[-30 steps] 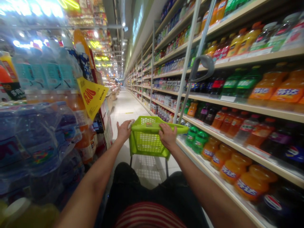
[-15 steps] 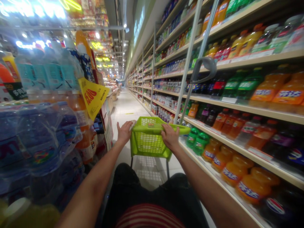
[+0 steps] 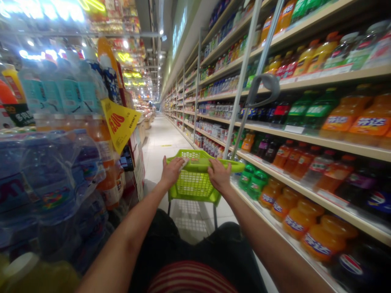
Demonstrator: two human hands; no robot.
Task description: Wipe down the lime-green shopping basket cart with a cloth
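A lime-green shopping cart (image 3: 195, 185) stands in front of me, its handlebar (image 3: 198, 167) toward me. My left hand (image 3: 172, 170) presses a small whitish tissue (image 3: 183, 163) against the left part of the bar, fingers over it and thumb raised. Whether it is paper or cloth is too small to tell. On the right part of the bar, my right hand (image 3: 218, 173) is closed with its fingers wrapped over the top. The cart's mesh basket shows below the handle.
Drink shelves (image 3: 305, 130) with several rows of bottles run along the right. A grey looped handle on a pole (image 3: 264, 89) juts out there. Stacked wrapped bottles (image 3: 49, 175) and a yellow price sign (image 3: 119, 124) stand close on the left. The aisle floor (image 3: 161, 142) stretches ahead.
My left hand has slid right along the handlebar with the tissue, from its left end inward. My right hand and the cart have stayed nearly in place.
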